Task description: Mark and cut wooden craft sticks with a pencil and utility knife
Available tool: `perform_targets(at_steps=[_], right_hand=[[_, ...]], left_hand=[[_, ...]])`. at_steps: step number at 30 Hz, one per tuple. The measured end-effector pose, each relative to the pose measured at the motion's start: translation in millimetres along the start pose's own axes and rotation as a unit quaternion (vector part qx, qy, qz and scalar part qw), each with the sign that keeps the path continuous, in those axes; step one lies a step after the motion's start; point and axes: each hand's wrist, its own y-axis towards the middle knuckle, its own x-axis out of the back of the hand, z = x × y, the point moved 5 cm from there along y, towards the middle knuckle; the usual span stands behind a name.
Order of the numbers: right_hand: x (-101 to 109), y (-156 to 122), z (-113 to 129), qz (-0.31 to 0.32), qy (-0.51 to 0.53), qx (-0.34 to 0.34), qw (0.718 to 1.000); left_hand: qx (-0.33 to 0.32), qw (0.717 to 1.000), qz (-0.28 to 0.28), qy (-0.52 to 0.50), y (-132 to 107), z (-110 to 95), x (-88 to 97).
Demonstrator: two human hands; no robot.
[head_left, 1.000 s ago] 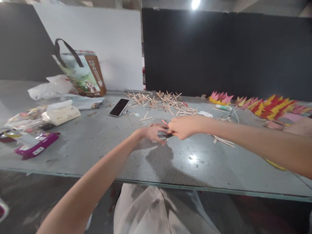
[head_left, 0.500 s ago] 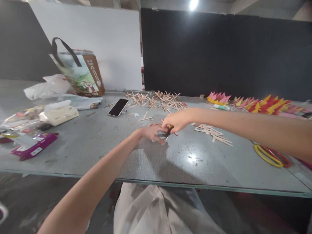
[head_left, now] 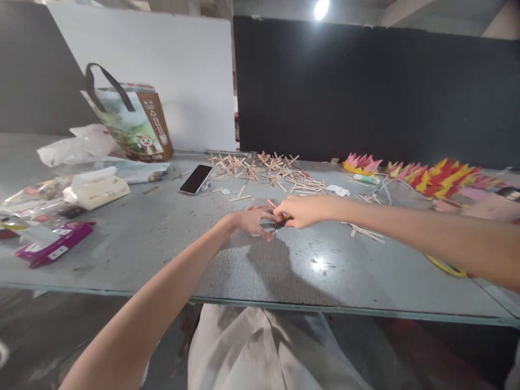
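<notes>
My right hand (head_left: 298, 211) is closed around a dark tool with a yellow part (head_left: 283, 222); the fingers hide most of it, so its kind is unclear. A thin red stick-like piece (head_left: 271, 203) pokes out above those fingers. My left hand (head_left: 252, 221) rests low on the table, fingers and thumb curved around the tool's dark front end. Whatever it pinches against the surface is hidden. Beyond both hands lie wooden craft sticks (head_left: 311, 186), with many sticks joined into crosses (head_left: 235, 165) heaped behind.
A phone (head_left: 195, 179), a carry bag (head_left: 132, 122) and a purple packet (head_left: 54, 244) lie to the left. On the right are folded paper petals (head_left: 442, 179), a white cable (head_left: 384, 189), more sticks (head_left: 368, 233) and a yellow handle loop (head_left: 447, 266), partly under my right forearm.
My right hand has turned and lowered slightly, its forearm dropping over the yellow and red handles. The tool now lies flatter. My left hand stays almost in place.
</notes>
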Motion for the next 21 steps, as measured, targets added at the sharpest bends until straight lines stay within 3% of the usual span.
perform_targets(at_steps=[8,15,18,21], right_hand=[[-23.3,-23.8,-9.0,-0.093,0.041,-0.017,0.995],[-40.9,-33.5,-19.8,-0.129,0.082,-0.024,0.988],[-38.5,-34.8,-15.9,-0.121,0.052,-0.022,0.991],[-26.4,-28.1,-8.7,-0.075,0.018,-0.011,0.997]], left_hand=[[-0.011,1.000,0.009,0.019,-1.9,-1.9,1.9],[-0.020,1.000,0.016,0.006,-3.4,-3.1,3.2],[-0.020,1.000,0.015,0.009,-2.2,-3.3,2.9],[-0.018,1.000,0.010,0.019,-1.3,-3.1,2.3]])
